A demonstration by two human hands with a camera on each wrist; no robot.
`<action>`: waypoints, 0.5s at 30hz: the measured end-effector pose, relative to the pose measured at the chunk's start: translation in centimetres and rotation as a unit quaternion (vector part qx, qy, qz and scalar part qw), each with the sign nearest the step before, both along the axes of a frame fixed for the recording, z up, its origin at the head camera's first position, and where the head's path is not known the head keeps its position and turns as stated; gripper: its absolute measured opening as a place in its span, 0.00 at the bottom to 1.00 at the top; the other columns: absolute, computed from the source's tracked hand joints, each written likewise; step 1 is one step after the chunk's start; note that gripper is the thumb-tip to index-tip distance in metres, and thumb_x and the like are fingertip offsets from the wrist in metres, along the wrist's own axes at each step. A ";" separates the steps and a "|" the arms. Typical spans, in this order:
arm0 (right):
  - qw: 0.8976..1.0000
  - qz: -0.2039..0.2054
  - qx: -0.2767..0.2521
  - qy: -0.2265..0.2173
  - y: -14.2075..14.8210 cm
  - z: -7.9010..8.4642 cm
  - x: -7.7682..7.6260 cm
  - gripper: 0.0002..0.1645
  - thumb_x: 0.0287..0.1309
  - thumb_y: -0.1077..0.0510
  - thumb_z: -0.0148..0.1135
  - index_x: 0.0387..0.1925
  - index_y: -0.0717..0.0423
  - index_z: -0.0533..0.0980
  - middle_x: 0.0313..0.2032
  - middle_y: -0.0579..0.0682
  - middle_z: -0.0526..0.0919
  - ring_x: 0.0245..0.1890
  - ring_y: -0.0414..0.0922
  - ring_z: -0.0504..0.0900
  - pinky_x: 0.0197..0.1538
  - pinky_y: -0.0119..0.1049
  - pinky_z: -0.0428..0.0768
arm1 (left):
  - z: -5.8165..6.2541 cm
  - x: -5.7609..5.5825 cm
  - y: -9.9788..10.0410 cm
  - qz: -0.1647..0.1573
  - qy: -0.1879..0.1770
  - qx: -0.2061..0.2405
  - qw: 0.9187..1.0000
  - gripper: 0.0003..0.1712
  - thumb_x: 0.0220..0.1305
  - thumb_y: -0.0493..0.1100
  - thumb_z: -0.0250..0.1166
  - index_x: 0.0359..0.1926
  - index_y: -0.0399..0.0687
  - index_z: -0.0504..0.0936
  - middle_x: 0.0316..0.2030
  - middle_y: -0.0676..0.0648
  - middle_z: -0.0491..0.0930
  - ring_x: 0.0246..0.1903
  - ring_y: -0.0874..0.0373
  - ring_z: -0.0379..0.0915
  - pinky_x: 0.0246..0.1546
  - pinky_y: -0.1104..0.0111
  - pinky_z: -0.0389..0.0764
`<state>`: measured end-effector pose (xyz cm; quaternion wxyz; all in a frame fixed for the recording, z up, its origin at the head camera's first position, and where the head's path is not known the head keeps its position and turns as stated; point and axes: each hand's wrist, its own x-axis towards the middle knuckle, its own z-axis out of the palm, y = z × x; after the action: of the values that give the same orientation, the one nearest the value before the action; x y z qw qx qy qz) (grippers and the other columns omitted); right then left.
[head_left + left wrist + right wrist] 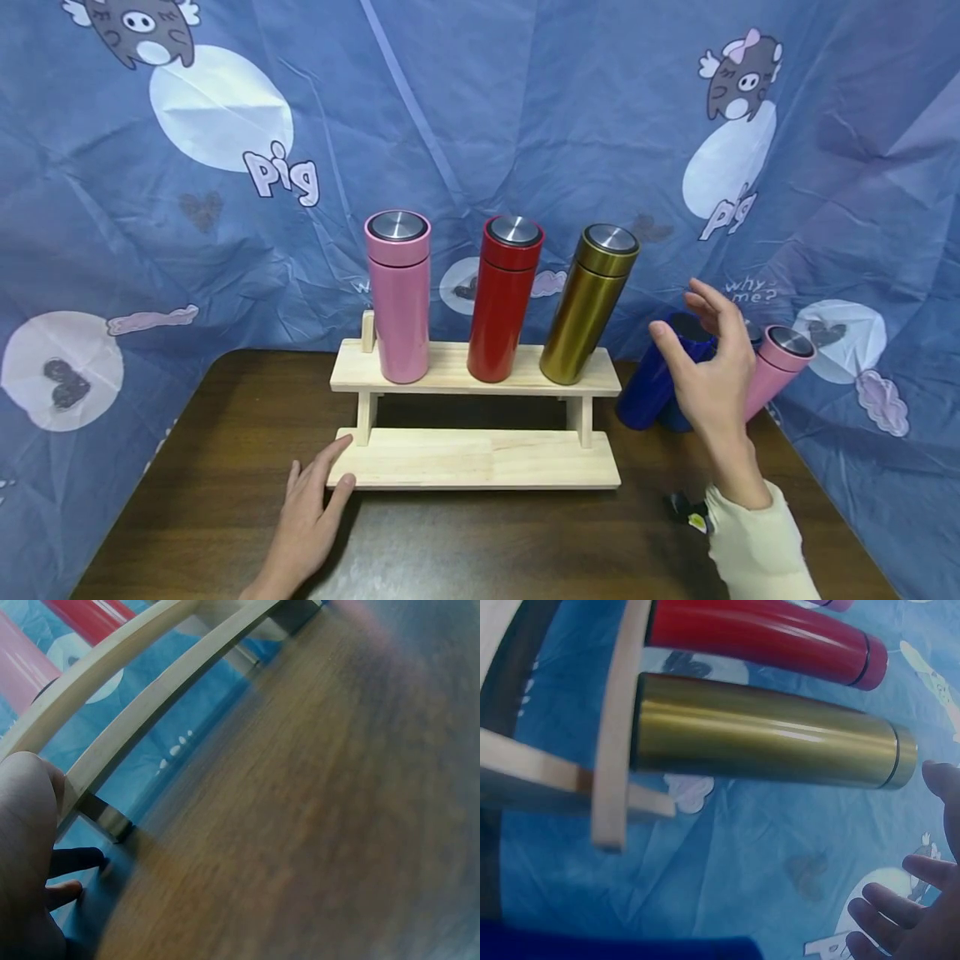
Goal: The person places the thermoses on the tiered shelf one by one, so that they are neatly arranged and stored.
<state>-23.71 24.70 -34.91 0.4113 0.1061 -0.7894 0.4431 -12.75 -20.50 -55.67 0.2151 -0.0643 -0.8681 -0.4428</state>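
Observation:
A two-tier wooden rack (480,458) carries three thermos bottles on its upper shelf: a pink one (401,317) at left, a red one (501,308) in the middle and a gold one (585,312) at right. My left hand (311,512) touches the left end of the lower shelf with its thumb and fingertips. Off to the right, my right hand (716,379) is raised in the air, fingers spread and holding nothing. In the right wrist view its fingers (885,904) are apart from the gold bottle's lid (906,756).
Behind my right hand, a blue thermos (645,392) and another pink thermos (780,367) stand on the brown table (480,550). A small black object (682,507) lies near the right sleeve. Blue patterned cloth (480,108) hangs behind the table.

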 end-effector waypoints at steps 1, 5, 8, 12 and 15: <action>1.000 -0.001 -0.002 -0.002 0.3 -0.3 0.1 0.39 0.59 0.63 0.80 0.73 0.53 0.80 0.62 0.59 0.87 0.61 0.31 0.78 0.66 0.29 0.72 | 0.0 0.0 0.0 0.000 0.000 0.000 1.000 0.28 0.81 0.41 0.63 0.78 0.44 0.74 0.74 0.31 0.77 0.73 0.26 0.70 0.76 0.20 0.46; 1.000 -0.007 -0.008 -0.009 1.2 -1.1 0.3 0.38 0.61 0.64 0.79 0.73 0.54 0.80 0.62 0.59 0.87 0.61 0.32 0.77 0.68 0.29 0.71 | 0.0 0.0 0.0 0.001 0.000 -0.001 1.000 0.28 0.81 0.41 0.63 0.78 0.44 0.74 0.74 0.31 0.77 0.73 0.26 0.70 0.76 0.20 0.46; 1.000 -0.016 -0.008 -0.004 1.8 -1.6 0.6 0.37 0.62 0.64 0.79 0.73 0.54 0.81 0.61 0.59 0.87 0.62 0.31 0.77 0.69 0.28 0.71 | 0.0 0.1 0.0 0.002 0.002 -0.002 1.000 0.28 0.81 0.41 0.63 0.78 0.44 0.74 0.74 0.31 0.77 0.73 0.26 0.70 0.76 0.20 0.46; 0.999 -0.041 -0.003 0.020 2.8 -2.1 0.9 0.35 0.62 0.59 0.80 0.71 0.51 0.83 0.58 0.54 0.88 0.61 0.29 0.79 0.68 0.26 0.72 | 0.1 0.1 0.1 0.001 0.000 -0.003 1.000 0.29 0.81 0.41 0.63 0.78 0.44 0.74 0.74 0.31 0.77 0.73 0.26 0.70 0.76 0.20 0.46; 0.998 -0.057 0.001 0.034 3.6 -2.4 1.1 0.34 0.62 0.56 0.81 0.69 0.50 0.84 0.56 0.47 0.89 0.61 0.28 0.80 0.68 0.26 0.72 | 0.1 0.1 0.0 0.002 -0.005 -0.004 1.000 0.28 0.82 0.41 0.62 0.78 0.44 0.74 0.74 0.31 0.76 0.73 0.26 0.70 0.76 0.20 0.46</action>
<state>-22.56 28.34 -37.33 0.4621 0.0760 -0.7802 0.4147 -12.68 -20.47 -55.62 0.2111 -0.0616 -0.8711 -0.4392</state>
